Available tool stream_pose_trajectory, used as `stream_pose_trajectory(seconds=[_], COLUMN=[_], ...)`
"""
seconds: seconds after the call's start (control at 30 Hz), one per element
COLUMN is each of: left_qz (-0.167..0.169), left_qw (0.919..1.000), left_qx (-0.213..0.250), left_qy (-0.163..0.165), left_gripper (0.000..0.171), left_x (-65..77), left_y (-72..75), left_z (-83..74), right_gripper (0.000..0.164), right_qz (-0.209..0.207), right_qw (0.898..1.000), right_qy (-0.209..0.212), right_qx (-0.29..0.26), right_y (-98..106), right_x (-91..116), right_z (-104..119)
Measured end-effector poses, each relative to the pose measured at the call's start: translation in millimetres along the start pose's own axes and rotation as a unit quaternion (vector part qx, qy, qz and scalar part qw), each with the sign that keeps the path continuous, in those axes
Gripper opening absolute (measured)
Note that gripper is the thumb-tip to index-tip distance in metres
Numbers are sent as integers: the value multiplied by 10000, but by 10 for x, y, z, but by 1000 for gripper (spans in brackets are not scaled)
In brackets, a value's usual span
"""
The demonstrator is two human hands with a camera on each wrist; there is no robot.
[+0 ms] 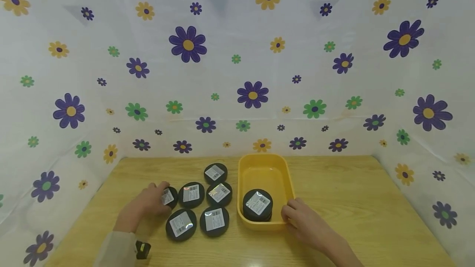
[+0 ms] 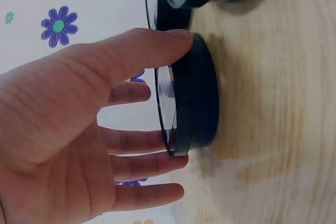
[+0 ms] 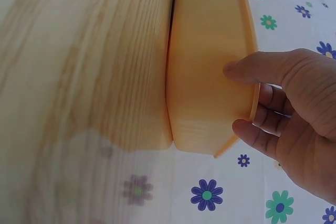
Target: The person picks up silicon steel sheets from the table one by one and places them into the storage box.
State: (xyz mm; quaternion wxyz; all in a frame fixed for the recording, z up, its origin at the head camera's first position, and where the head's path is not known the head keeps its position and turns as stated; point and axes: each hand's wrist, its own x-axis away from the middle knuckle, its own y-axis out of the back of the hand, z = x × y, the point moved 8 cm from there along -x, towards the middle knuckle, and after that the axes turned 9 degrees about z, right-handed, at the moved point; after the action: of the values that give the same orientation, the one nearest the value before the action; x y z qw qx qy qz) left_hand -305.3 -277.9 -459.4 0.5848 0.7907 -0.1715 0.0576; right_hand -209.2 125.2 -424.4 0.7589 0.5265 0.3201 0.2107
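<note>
My left hand (image 1: 148, 201) is at a round black container (image 1: 170, 197) with a white label, at the left end of a loose group. In the left wrist view the thumb lies on the near edge of this container (image 2: 198, 98) and the fingers reach its far side. It stands on the table. My right hand (image 1: 306, 221) holds the near right corner of a yellow tray (image 1: 264, 175). The right wrist view has the thumb outside the tray wall (image 3: 210, 66) and fingers over the rim. Stacked black containers (image 1: 257, 205) sit in the tray's near end.
Several more labelled black containers (image 1: 191, 195) lie between my left hand and the tray, the farthest one (image 1: 215, 173) towards the back. A wooden table (image 1: 341, 193) carries everything. Flower-patterned cloth (image 1: 222, 65) rises behind and at both sides.
</note>
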Motion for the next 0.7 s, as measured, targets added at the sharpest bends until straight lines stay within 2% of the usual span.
stream_pose_trajectory(seconds=[0.23, 0.4, 0.53, 0.7], left_qz=[-271, -757, -1378, -2024], left_qw=[9996, 9971, 9904, 9780], left_qx=[9, 88, -23, 66], left_qy=[103, 85, -129, -504], left_gripper=[87, 85, 80, 77], left_x=[-8, 71, 128, 187], left_y=[121, 315, 508, 673], left_z=[142, 106, -119, -554], right_gripper=[37, 40, 40, 39], right_qz=[-160, -326, -340, -259], right_qw=[9998, 9991, 9991, 9995], right_qy=[89, 237, 253, 157], right_qx=[11, 89, 94, 93], right_y=[20, 18, 23, 8], right_x=[14, 16, 17, 13], right_z=[-9, -13, -18, -27])
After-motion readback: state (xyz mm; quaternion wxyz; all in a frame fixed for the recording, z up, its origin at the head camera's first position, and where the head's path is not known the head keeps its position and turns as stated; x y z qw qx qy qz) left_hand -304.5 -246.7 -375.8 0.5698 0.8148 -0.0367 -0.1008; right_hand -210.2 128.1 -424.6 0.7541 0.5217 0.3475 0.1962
